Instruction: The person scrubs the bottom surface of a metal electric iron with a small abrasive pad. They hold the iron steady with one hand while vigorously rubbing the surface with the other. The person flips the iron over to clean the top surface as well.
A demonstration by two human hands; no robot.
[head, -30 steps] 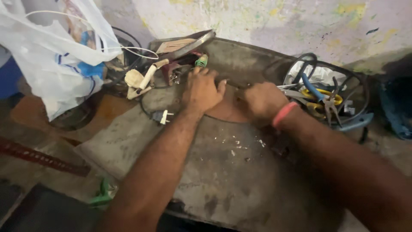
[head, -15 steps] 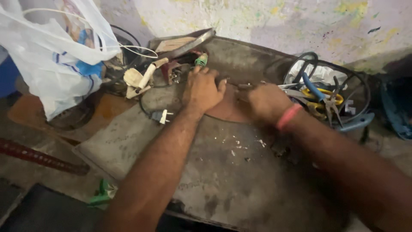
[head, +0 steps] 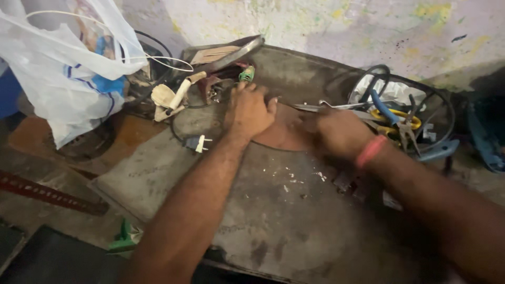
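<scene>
A flat brown disc (head: 281, 138) lies on a grey metal work surface (head: 294, 221). My left hand (head: 250, 110) presses down on the disc's left part, its fingers curled over the far edge. My right hand (head: 339, 131), with a red band at the wrist, is at the disc's right edge. It is blurred with its fingers curled, and whether it holds anything is hidden. A thin metal strip (head: 321, 105) lies just beyond the two hands.
A white plastic bag (head: 63, 73) hangs at the left. A cream-handled tool (head: 179, 94) and a small plug (head: 199, 143) on a black cord lie nearby. On the right, yellow-handled pliers (head: 402, 120) and blue-handled tools (head: 381, 105) lie inside black cable coils (head: 442, 105). The wall is close behind.
My right hand has shifted slightly to the right along the disc's edge and is now blurred. My left hand has stayed on the disc.
</scene>
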